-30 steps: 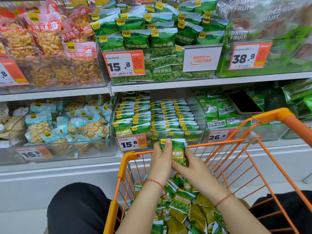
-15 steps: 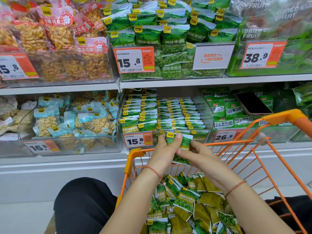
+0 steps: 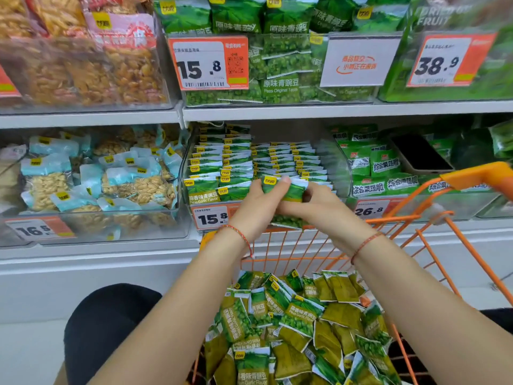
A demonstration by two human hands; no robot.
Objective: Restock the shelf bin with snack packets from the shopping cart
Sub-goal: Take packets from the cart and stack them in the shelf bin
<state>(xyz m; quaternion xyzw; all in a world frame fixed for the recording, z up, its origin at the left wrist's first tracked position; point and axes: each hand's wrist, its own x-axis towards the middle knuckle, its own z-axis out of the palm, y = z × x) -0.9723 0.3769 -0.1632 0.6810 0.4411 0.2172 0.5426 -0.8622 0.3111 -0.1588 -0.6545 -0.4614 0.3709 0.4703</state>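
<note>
Shelves of snack bins fill the wall ahead of me, and the garlic pea bin [image 3: 191,173] sits directly beyond my grip, its clear front wall just under my knuckles. Both hands close on one small stack of green snack packets [image 3: 288,190]: my left hand [image 3: 256,209] wraps the near-left end with the thumb laid over the top edge, and my right hand [image 3: 316,209] pinches the opposite end from below. The stack hangs at the bin's front row, touching or nearly touching the packets already standing there; I cannot tell which. These feel like light, soft pouches, I judge, with glossy film that could slide, so squeezing the flat faces together near the sealed top seams seems safest, rather than crushing the peas. Below my wrists, the orange shopping cart [image 3: 472,176] holds a loose heap of cart packets [image 3: 299,318].
</note>
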